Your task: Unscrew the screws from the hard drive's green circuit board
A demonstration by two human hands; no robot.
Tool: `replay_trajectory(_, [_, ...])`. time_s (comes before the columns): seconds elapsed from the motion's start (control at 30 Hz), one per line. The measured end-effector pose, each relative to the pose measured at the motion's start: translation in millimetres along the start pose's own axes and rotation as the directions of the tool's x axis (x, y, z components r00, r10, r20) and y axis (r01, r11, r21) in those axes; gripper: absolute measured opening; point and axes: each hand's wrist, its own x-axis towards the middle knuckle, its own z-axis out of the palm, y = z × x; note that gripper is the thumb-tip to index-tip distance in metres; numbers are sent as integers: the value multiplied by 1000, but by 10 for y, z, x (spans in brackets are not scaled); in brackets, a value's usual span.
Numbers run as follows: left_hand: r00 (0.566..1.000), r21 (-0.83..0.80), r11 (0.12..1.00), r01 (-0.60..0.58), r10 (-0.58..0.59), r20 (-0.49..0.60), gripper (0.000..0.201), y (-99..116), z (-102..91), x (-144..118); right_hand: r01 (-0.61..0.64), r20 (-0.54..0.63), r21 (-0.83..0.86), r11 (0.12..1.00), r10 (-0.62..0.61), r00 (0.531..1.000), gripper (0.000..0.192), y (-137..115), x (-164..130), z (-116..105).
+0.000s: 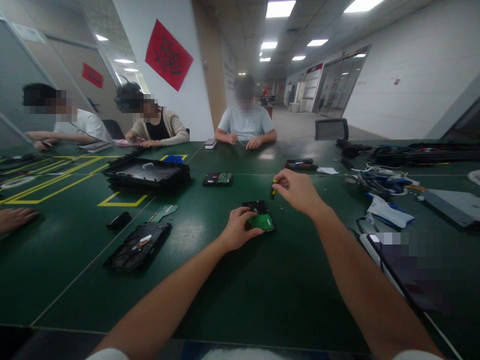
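A hard drive with a green circuit board (pixel 263 222) lies on the green table in front of me. My left hand (pixel 240 227) grips its left side, thumb at the near edge and fingers over the far part. Beyond and to the right, my right hand (pixel 294 189) pinches a small screwdriver (pixel 275 189) with a yellow and black handle. It points down just off the drive's far right corner; its tip is too small to make out. Tiny loose bits, perhaps screws (pixel 282 207), lie on the table below my right hand.
Another hard drive (pixel 217 179) lies farther off. At left are a black casing (pixel 138 246), a loose green board (pixel 164 213) and a stacked black tray (pixel 148 172). Cables (pixel 382 181), a white-blue packet (pixel 392 211) and a tablet-like device (pixel 397 270) lie right. Several people sit around.
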Motion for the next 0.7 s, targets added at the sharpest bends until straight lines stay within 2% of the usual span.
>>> replay_trajectory(0.1, [1000, 0, 1000, -12, 12, -3, 60, -1, -5, -10, 5, 5, 10, 1000, -5, 1000, 10, -1, -1, -4])
replay_trajectory(0.33, [999, 31, 999, -39, 39, -5, 60, 29, -17, -33, 105, 104, -45, 993, -100, 990, 18, -37, -23, -100])
replay_trajectory(0.7, [999, 25, 999, -39, 38, 28, 60, -20, -6, -11, 89, 82, -42, 995, -85, 993, 15, -44, -25, -64])
